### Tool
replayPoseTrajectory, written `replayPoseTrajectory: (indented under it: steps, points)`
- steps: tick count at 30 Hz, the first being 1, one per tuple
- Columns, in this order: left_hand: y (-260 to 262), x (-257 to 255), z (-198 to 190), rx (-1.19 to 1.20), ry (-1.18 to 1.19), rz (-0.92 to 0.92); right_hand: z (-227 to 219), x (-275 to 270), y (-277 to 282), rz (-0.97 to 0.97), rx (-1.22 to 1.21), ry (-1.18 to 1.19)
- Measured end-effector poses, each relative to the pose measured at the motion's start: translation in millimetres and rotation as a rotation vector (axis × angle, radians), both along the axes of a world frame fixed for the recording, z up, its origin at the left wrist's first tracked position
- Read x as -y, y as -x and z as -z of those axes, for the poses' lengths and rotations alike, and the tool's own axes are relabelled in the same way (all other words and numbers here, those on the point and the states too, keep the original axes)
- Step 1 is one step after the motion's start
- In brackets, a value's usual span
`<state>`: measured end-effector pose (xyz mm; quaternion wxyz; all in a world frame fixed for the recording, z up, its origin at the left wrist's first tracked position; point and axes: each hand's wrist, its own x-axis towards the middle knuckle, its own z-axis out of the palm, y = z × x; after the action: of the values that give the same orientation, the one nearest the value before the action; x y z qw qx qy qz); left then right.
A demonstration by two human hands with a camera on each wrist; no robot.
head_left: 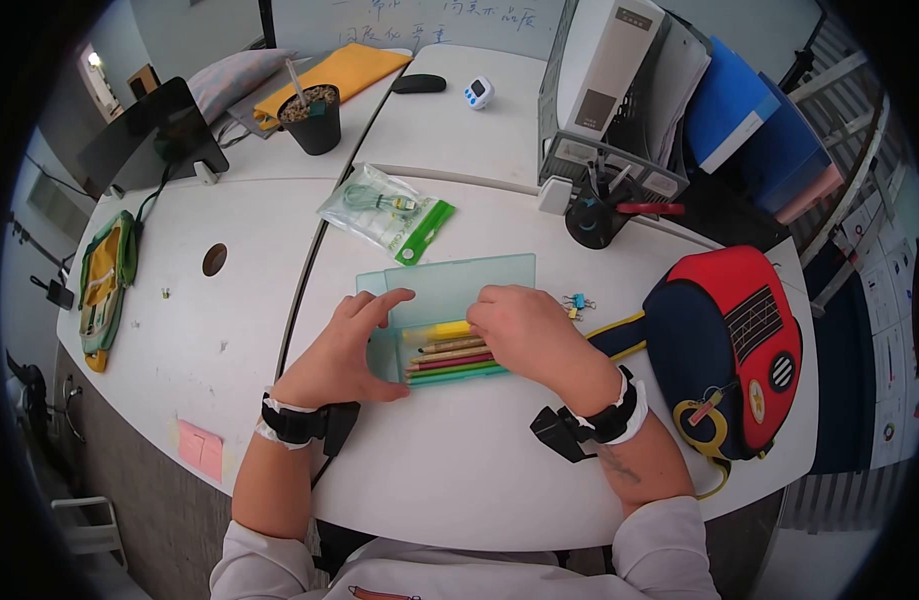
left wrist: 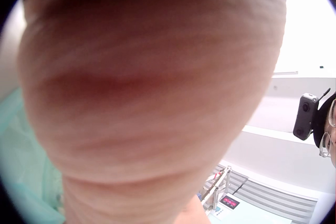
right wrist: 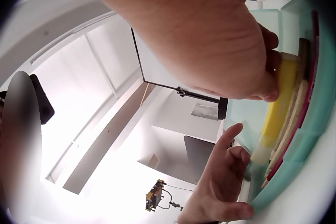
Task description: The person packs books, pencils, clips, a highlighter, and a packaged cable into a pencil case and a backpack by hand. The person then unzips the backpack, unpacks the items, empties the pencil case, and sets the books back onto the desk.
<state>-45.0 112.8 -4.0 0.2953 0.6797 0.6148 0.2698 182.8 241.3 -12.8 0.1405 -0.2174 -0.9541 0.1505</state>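
Note:
A translucent teal pencil case [head_left: 499,275] lies on the white table with its lid raised. Inside are several coloured pencils [head_left: 447,365] in a row, with a yellow marker [head_left: 442,331] along their far side. My left hand [head_left: 341,345] grips the case's left end, thumb at the near edge and index finger by the lid. With its fingertips, my right hand [head_left: 539,328] pinches the yellow marker, also seen in the right wrist view as a yellow barrel [right wrist: 282,95] with a pale end. Skin fills most of the left wrist view.
Beyond the case lies a plastic bag [head_left: 384,215] with a cable inside. Small binder clips [head_left: 577,304] and a red and navy bag [head_left: 724,350] are to the right. A pen holder [head_left: 594,215] stands behind them, before a file rack [head_left: 619,160]. A potted plant [head_left: 314,122] stands back left.

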Motion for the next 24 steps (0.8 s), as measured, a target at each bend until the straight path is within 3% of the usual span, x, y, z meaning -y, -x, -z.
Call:
replayPoseTrajectory:
  steps: [6, 14, 17, 19, 20, 22, 24]
  points:
    - [-1, -1, -1, 0.008, 0.023, -0.009, -4, 2, -1, -0.034, 0.040, 0.135]
    - [0, -1, 0, 0.018, 0.022, -0.015, 4, 0, -1, 0.000, -0.008, 0.112]
    - [8, -2, 8, -0.057, -0.164, -0.011, -9, -13, -9, -0.010, -0.063, 0.196]
    - [14, -4, 13, -0.099, -0.432, -0.205, -24, -23, -16, 0.086, -0.187, 0.277]
    - [14, -5, 19, -0.097, -0.430, -0.208, -27, -26, -14, 0.084, -0.185, 0.279]
    - [9, -10, 24, 0.644, -0.353, -0.456, -32, -30, -12, 0.273, -0.650, -0.048]
    - [8, -7, 19, 0.715, -0.253, -0.460, -21, -35, -12, 0.280, -0.678, 0.011]
